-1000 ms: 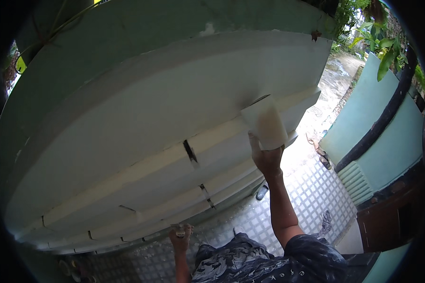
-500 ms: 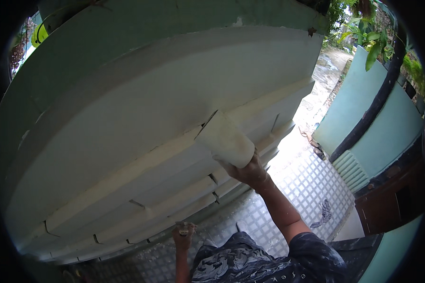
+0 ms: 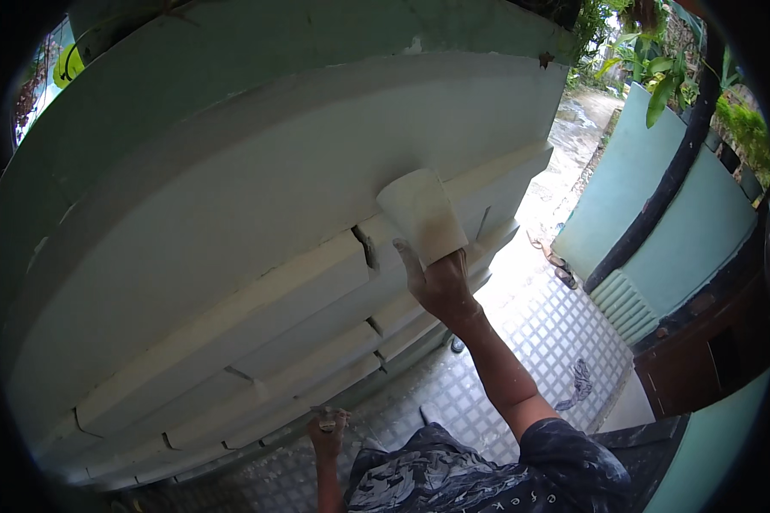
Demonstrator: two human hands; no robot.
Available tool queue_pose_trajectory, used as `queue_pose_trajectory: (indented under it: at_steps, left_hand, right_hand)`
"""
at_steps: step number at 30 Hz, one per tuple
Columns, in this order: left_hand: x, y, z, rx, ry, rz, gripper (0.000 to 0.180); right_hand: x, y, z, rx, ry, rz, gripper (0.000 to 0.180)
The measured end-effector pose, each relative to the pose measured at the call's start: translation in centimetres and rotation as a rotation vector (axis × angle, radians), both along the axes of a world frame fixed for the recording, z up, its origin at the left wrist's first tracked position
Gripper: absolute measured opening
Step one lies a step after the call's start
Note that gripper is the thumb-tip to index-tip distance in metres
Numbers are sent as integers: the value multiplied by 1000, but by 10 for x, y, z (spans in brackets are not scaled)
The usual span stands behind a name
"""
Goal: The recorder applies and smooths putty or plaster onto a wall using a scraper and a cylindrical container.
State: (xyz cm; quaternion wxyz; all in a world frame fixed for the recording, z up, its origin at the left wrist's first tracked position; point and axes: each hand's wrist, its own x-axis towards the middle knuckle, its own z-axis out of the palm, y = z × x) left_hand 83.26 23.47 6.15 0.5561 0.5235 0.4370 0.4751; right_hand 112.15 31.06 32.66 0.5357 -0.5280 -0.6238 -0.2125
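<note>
My right hand (image 3: pixel 441 286) reaches up to the white wall (image 3: pixel 257 171) with a pale, curved sheet (image 3: pixel 423 209), perhaps sandpaper. The sheet hides my fingers, while the dusty thumb sticks out to its left. Its upper end lies over the top ledge (image 3: pixel 488 175), beside a dark vertical groove (image 3: pixel 365 246). Lower down, in front of the stepped courses, my left hand (image 3: pixel 327 436) is closed around a small greyish thing (image 3: pixel 327 419), too small to make out.
A green band (image 3: pixel 316 43) runs above the white wall. Patterned tiles (image 3: pixel 522 333) cover the floor, with a dark crumpled cloth (image 3: pixel 577 385) on them. Sandals (image 3: pixel 563 272) lie near a dark post (image 3: pixel 659 197) and a pale green wall (image 3: pixel 719 231). Plants (image 3: pixel 659 77) hang at the upper right.
My right hand has moved up and a little right with the sheet, uncovering the dark groove; its thumb now stands apart. My left hand has hardly moved.
</note>
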Motion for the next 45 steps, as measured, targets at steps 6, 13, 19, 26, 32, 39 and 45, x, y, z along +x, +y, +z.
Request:
queue_pose_trajectory:
  at_steps: [6, 13, 19, 26, 32, 39, 45]
  left_hand:
    - [14, -2, -7, 14, 41, -9, 11]
    - [36, -3, -13, 34, 69, 6, 8]
    - [22, -6, -7, -16, 129, 39, 10]
    - [28, -1, -11, -32, 59, 74, 12]
    - [34, -2, -21, 11, 22, 48, 8]
    - [49, -1, -30, -5, 4, 9, 11]
    - [77, 6, -4, -21, 16, -19, 8]
  right_hand:
    - [-1, -26, -14, -56, -43, 51, 15]
    - [-7, -17, -8, -74, -201, -25, 13]
    - [-15, -70, -13, -265, 72, 285, 15]
    - [-10, -12, 0, -4, -102, 178, 15]
    - [-15, -55, -57, -181, -172, 144, 17]
    - [10, -47, -27, -32, -19, 281, 18]
    - [18, -26, -42, -79, -238, 150, 26]
